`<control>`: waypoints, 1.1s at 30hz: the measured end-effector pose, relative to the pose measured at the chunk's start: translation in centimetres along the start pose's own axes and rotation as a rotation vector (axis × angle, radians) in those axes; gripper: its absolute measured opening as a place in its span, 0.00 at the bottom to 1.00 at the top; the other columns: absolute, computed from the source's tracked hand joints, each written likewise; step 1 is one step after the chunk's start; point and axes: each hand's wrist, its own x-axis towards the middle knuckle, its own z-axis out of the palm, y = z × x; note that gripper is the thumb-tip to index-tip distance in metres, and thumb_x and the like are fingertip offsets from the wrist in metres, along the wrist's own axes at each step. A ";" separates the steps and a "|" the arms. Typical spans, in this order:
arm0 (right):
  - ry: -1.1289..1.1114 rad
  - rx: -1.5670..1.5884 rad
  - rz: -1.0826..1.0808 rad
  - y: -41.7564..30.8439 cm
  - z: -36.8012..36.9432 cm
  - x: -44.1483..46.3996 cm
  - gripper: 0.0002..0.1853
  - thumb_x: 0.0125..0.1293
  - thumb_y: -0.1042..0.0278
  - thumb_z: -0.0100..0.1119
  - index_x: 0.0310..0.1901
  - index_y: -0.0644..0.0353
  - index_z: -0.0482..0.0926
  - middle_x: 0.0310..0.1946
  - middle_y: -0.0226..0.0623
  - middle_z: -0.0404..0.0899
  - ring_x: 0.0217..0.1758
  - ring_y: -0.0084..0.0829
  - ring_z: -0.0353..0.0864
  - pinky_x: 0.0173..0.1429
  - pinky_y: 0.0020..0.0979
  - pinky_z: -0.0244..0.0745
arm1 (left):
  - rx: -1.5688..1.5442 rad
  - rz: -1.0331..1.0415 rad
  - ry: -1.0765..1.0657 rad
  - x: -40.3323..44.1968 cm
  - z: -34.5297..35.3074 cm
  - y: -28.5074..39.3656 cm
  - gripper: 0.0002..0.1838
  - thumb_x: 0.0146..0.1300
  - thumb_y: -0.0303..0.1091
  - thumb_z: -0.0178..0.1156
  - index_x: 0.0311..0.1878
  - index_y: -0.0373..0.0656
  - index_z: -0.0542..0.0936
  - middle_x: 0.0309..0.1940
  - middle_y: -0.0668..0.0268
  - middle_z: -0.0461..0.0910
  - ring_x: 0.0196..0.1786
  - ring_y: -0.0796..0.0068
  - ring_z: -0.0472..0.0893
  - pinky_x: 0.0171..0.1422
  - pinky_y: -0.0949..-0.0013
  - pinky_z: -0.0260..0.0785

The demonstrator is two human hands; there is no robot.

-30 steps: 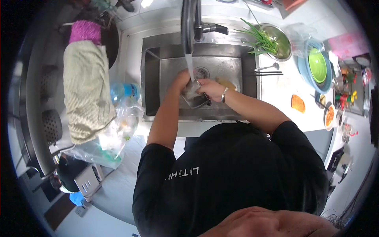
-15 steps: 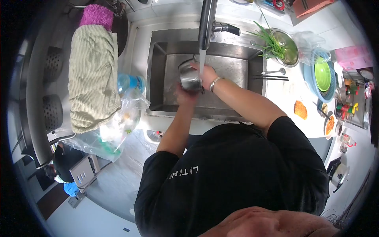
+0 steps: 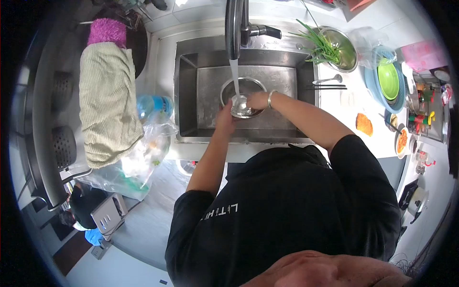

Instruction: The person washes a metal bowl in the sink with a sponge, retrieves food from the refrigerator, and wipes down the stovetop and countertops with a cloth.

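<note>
A shiny metal bowl (image 3: 244, 82) is held mouth-up in the steel sink (image 3: 210, 86), with bright water swirling in it. Water streams into it from the tap (image 3: 233, 38). My left hand (image 3: 226, 118) grips the bowl's near left side. My right hand (image 3: 258, 100), with a bracelet at the wrist, is closed at the bowl's right side, its fingers reaching over the rim into the water; the fingertips are hard to make out in the glare.
Right of the sink are a spoon (image 3: 330, 80), chopsticks (image 3: 330, 87), a bowl with green onions (image 3: 351, 55), nested basins (image 3: 368, 79) and an orange-brown piece of food (image 3: 364, 124). Left are a plastic bottle (image 3: 155, 104), plastic bags (image 3: 143, 153) and a cloth-covered object (image 3: 107, 105).
The bowl has turned from tilted on its side to mouth-up, and water now runs into it. Both hands have shifted their hold on it. The view has shifted slightly.
</note>
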 end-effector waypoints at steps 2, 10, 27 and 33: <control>0.075 0.123 0.307 0.7 -0.3 0.3 0.18 0.61 0.60 0.51 0.46 0.62 0.81 0.46 0.53 0.81 0.50 0.48 0.81 0.55 0.42 0.75 | 0.055 0.002 0.039 -1.3 1.4 -0.9 0.31 0.68 0.57 0.53 0.66 0.47 0.65 0.62 0.59 0.71 0.56 0.60 0.78 0.56 0.51 0.74; 0.031 0.277 0.383 -3.8 -2.6 -0.5 0.22 0.60 0.63 0.55 0.54 0.65 0.79 0.54 0.53 0.78 0.58 0.50 0.77 0.62 0.40 0.71 | 0.078 0.083 -0.028 -2.2 1.8 0.7 0.39 0.65 0.67 0.49 0.67 0.46 0.66 0.61 0.61 0.72 0.62 0.63 0.73 0.61 0.53 0.70; 0.298 -0.503 0.245 -3.7 0.6 -4.0 0.21 0.65 0.54 0.46 0.51 0.54 0.83 0.69 0.43 0.64 0.76 0.45 0.54 0.78 0.47 0.41 | 0.677 0.640 0.063 -5.1 5.1 5.3 0.30 0.72 0.43 0.50 0.71 0.39 0.59 0.66 0.54 0.66 0.67 0.62 0.67 0.70 0.64 0.58; 0.355 0.629 0.257 -6.1 0.8 -4.9 0.18 0.66 0.57 0.49 0.40 0.62 0.83 0.41 0.55 0.82 0.51 0.54 0.77 0.60 0.49 0.66 | 0.625 0.683 0.145 -3.8 5.1 3.8 0.29 0.72 0.40 0.49 0.71 0.38 0.58 0.66 0.52 0.65 0.68 0.61 0.65 0.72 0.64 0.54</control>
